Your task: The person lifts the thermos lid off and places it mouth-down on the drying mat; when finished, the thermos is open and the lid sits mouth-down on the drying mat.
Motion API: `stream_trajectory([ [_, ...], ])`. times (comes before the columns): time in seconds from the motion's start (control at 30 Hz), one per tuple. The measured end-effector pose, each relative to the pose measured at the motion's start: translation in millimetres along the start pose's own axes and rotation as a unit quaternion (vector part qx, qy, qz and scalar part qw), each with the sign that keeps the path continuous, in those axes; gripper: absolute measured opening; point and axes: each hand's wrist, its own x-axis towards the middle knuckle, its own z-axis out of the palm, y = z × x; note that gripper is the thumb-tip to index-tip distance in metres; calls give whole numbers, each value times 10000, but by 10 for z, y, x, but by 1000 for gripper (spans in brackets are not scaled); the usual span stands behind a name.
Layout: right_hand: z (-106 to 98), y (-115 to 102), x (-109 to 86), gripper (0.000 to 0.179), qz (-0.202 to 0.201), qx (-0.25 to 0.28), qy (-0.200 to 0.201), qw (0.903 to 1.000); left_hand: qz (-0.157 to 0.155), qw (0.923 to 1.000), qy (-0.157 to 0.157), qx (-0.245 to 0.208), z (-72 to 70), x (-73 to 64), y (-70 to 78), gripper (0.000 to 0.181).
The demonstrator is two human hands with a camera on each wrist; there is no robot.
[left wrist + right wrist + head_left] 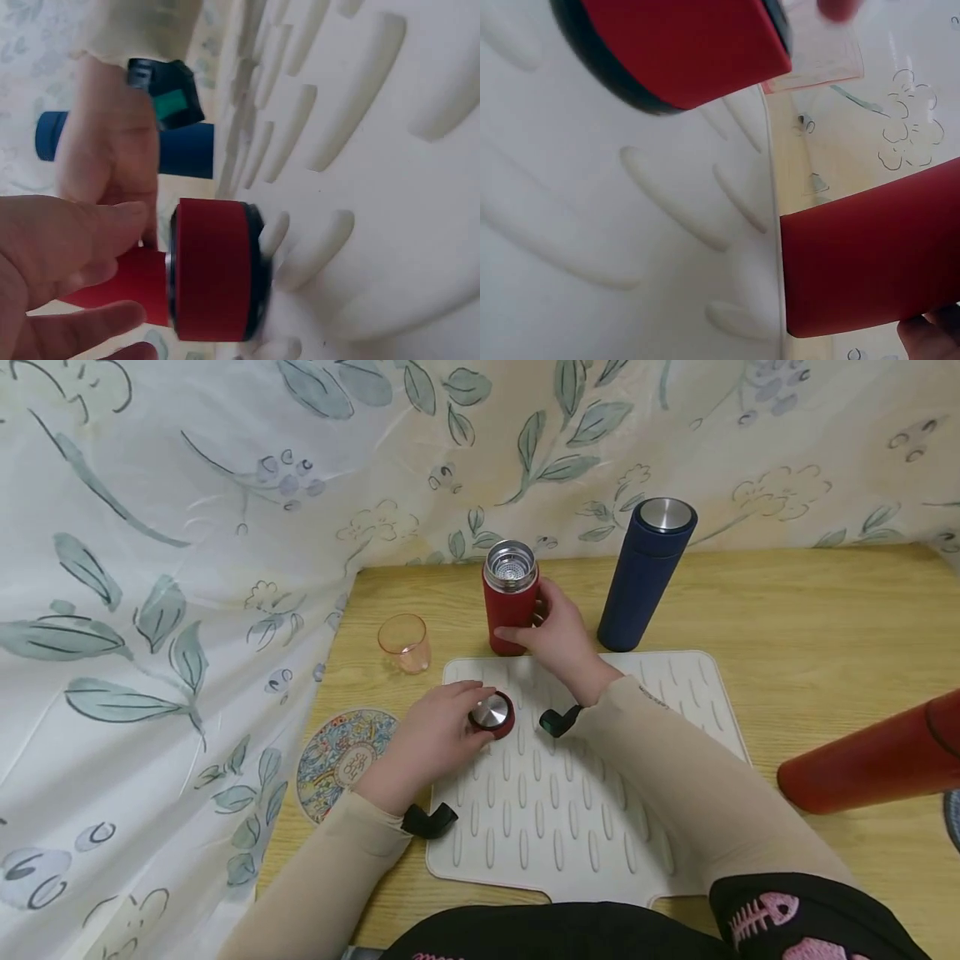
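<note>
A red thermos (508, 614) without its lid stands upright at the mat's far edge, with a steel strainer (511, 568) visible in its mouth. My right hand (561, 639) holds its side, thumb in front and fingers around the right. The red lid (491, 713) with a steel top sits on the white ridged mat (562, 810). Beside that lid is my left hand (438, 731), its fingers spread around the left side. In the left wrist view, a gap separates these fingers (105, 322) from the lid (212, 270).
A tall blue thermos (647, 578) stands behind the mat to the right. An orange-tinted cup (406, 643) is at the back left, and a round patterned coaster (337, 760) lies left of the mat. Another red thermos (870, 756) is at the right edge. Floral cloth (465, 460) hangs behind.
</note>
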Motion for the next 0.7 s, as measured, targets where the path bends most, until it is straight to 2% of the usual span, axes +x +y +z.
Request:
stream_trajectory([
  [0.17,42,20,8,84,-73,-242,23,9997,30,9985,471,-275,-66,-209,-38,46],
  [0.4,107,-3,15,84,-77,-889,112,9960,401,9904,1199,-562,-128,-464,-57,38],
  [0.57,114,1,-23,87,84,-1127,99,9935,584,9849,1497,-644,-117,-497,-46,34],
  [0.7,35,-52,-200,89,-25,-1383,196,9902,714,9822,1637,-581,-116,-520,-41,33],
])
